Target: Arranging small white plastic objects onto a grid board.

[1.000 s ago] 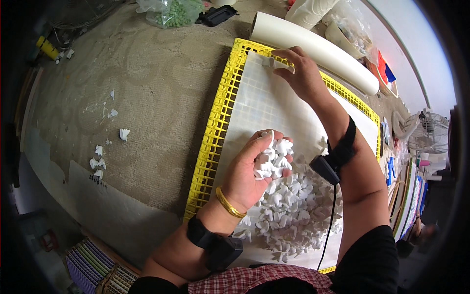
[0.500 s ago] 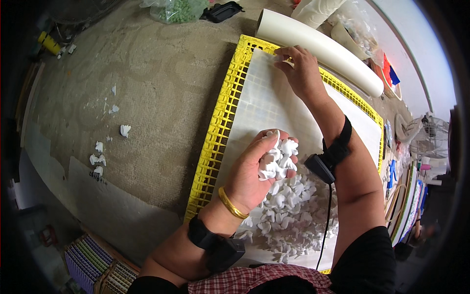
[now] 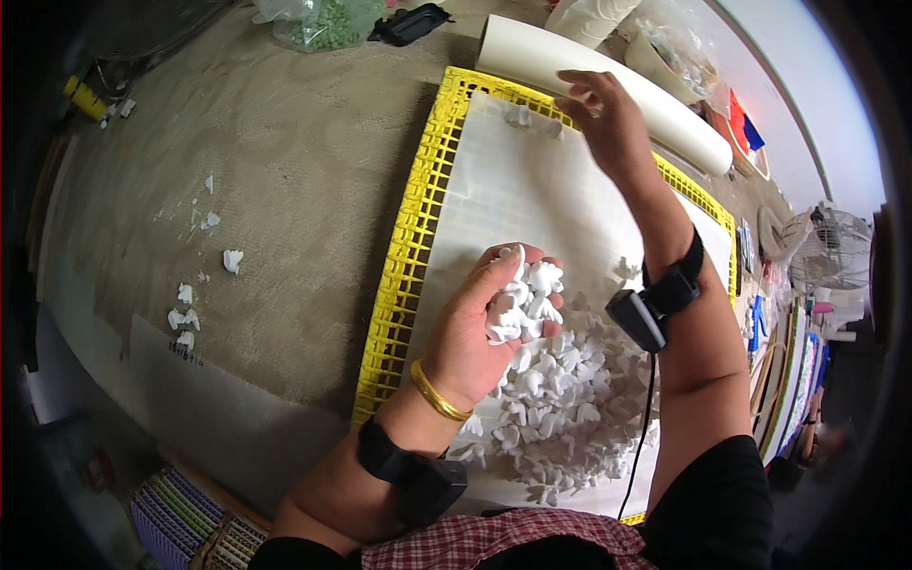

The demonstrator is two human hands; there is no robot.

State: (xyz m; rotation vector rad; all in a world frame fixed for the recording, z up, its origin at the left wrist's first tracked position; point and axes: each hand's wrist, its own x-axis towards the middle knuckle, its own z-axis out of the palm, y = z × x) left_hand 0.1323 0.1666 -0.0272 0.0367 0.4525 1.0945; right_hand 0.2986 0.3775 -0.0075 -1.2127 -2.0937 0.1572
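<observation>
My left hand [image 3: 475, 318] is closed around a cupful of small white petal-shaped pieces [image 3: 518, 309], thumb over the top, above the white sheet [image 3: 494, 190]. The sheet lies on a yellow lattice tray [image 3: 404, 256]. At its far end, one white piece [image 3: 519, 116] and another white piece [image 3: 554, 129] lie side by side. My right hand [image 3: 608, 119] hovers just right of them, near the tray's far edge, fingers apart, with nothing visible between them. Between my forearms, a heap of similar white pieces [image 3: 560, 408] covers the near part of the sheet.
A thick cream roll [image 3: 608, 90] lies beyond the tray's far edge. On the floor to the left are scattered white fragments [image 3: 232, 260]. A bag of green pieces [image 3: 332, 24] and a black tray [image 3: 410, 24] sit far off. A fan [image 3: 831, 249] stands right.
My right hand has lifted away to the right from the sheet's far end, uncovering two white pieces there. My left hand still holds its pieces. The whole view has shifted slightly.
</observation>
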